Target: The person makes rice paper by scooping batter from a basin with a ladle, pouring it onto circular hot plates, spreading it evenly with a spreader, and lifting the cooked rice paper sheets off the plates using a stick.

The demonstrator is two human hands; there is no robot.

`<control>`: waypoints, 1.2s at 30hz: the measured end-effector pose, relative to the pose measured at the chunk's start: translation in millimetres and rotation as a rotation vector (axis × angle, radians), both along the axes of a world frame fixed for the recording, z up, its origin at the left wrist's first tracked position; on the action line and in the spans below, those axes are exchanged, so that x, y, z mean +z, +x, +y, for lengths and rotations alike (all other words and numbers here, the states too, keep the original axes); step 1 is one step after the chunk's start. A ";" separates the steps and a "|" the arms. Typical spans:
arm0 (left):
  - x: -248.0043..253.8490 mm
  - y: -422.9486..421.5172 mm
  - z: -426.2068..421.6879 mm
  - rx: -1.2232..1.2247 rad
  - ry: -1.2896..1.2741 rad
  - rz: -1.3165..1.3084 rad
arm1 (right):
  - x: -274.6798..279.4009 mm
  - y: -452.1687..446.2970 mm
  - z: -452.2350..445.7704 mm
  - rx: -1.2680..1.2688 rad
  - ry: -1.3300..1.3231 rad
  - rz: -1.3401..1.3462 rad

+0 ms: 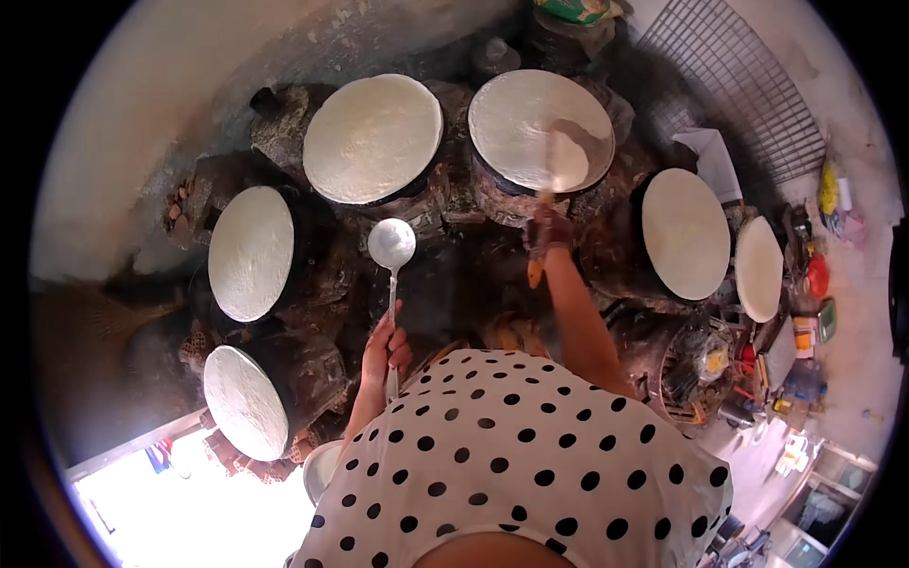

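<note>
My left hand [386,350] is closed around the long handle of a ladle [392,244], whose whitish bowl points away from me. Stretched forward, my right hand [547,233] grips a wooden-handled spreader [548,194]; its far part is smeared by motion. The spreader reaches over the rear right round griddle [599,159], where pale batter [519,118] covers most of the surface. A darker bare patch shows at that griddle's right side, around a lighter patch of batter. To the left, the rear left griddle's pale sheet [374,139] spreads to its rim.
More round griddles with pale tops curve around me: two on the left [252,254] [246,403] and one on the right [686,235]. Beyond that one lies a pale disc [759,269]. A pale bowl [320,470] sits by my left side. A wire grid [734,90] leans at back right.
</note>
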State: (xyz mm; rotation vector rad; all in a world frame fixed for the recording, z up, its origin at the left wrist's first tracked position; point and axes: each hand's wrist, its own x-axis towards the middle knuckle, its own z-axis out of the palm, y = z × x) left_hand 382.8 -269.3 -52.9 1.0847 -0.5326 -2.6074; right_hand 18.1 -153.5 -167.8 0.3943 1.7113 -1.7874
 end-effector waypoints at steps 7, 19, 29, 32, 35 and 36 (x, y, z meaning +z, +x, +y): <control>22.1 -40.8 14.7 -0.079 -0.006 -0.023 | -170.5 -41.8 80.2 0.533 0.576 1.334; 23.6 -112.4 36.5 -0.088 0.000 0.054 | -96.1 -106.7 135.3 0.671 0.510 0.771; 28.0 -148.7 54.2 -0.090 0.010 0.058 | -65.2 -228.4 107.9 0.427 0.256 0.186; 29.4 -149.7 55.2 -0.100 0.002 0.074 | 23.5 -204.0 75.2 0.472 0.207 0.172; 31.3 -147.6 52.2 -0.104 -0.034 0.100 | -44.2 -190.2 83.6 0.407 0.485 1.346; 30.5 -144.7 52.3 -0.105 -0.072 0.086 | -44.9 -175.3 85.3 0.251 0.454 1.510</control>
